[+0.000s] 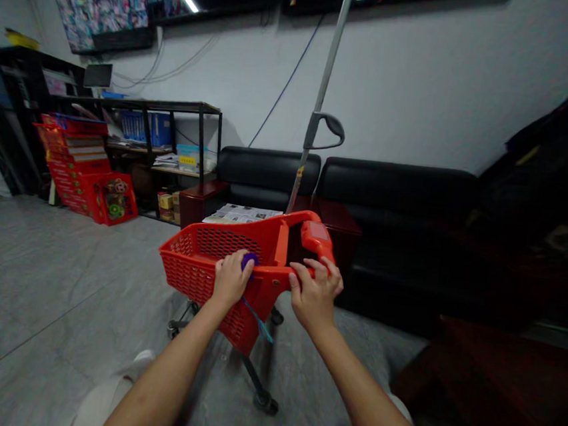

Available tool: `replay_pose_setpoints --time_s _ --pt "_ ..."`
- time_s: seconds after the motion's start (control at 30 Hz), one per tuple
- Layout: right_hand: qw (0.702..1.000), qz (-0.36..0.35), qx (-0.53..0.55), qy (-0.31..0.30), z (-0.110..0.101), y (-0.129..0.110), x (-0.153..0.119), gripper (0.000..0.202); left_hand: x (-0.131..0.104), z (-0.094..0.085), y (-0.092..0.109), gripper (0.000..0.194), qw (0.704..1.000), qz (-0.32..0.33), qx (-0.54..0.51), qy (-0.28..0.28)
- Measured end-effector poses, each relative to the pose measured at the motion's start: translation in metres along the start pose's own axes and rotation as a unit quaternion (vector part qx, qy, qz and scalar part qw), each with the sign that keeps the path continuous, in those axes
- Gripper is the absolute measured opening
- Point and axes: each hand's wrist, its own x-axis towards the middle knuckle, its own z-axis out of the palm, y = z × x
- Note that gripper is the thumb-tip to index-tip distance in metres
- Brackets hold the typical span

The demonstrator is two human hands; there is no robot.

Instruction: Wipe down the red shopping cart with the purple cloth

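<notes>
A small red plastic shopping cart point(190, 272) on dark wheeled legs stands before me, with a grey pole point(327, 76) rising behind it. My left hand point(232, 278) is closed at the near side rim, its fingers round a purple fuzzy thing point(249, 260). A light-blue string point(261, 321) hangs below that hand, against the cart's side. At the handle end, my right hand point(315, 293) has its fingers curled over the red handle point(319, 238). The underside of its grip is hidden.
Black sofas point(396, 190) with dark red wooden arms line the wall, and newspapers point(243, 214) lie behind the cart. Red boxes point(77, 173) are stacked at the left beside shelves point(158, 104). A dark red table point(510, 369) is at the lower right.
</notes>
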Motion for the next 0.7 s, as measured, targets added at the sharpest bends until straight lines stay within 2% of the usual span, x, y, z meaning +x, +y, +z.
replay_pose_setpoints --time_s 0.1,0.27,0.33,0.43,0.57,0.63,0.7 --pt "1.0 0.008 -0.008 0.014 0.005 -0.007 0.0 0.024 0.002 -0.001 -0.004 0.031 0.999 -0.041 0.003 0.015" --pt "1.0 0.011 -0.01 0.001 0.008 -0.021 -0.001 0.028 -0.001 0.004 0.038 0.031 0.997 0.01 -0.053 0.063" --pt "1.0 0.008 0.019 -0.011 0.005 -0.019 0.002 0.033 -0.002 0.005 0.046 0.031 0.995 0.025 -0.07 0.071" --pt "0.995 0.028 0.095 -0.002 0.001 -0.005 0.008 0.043 -0.001 0.004 0.035 0.034 0.994 0.04 -0.085 0.062" --pt "0.989 0.054 0.138 -0.001 0.007 0.008 0.013 0.041 0.003 0.002 0.014 0.034 0.993 0.035 -0.093 0.064" --pt "0.988 0.057 0.141 -0.007 0.014 0.005 0.011 0.041 0.003 0.003 0.017 0.032 0.991 0.006 -0.095 0.091" --pt "0.988 0.068 0.138 0.001 0.02 -0.002 0.009 0.041 0.002 0.005 0.03 0.031 0.988 -0.019 -0.095 0.121"
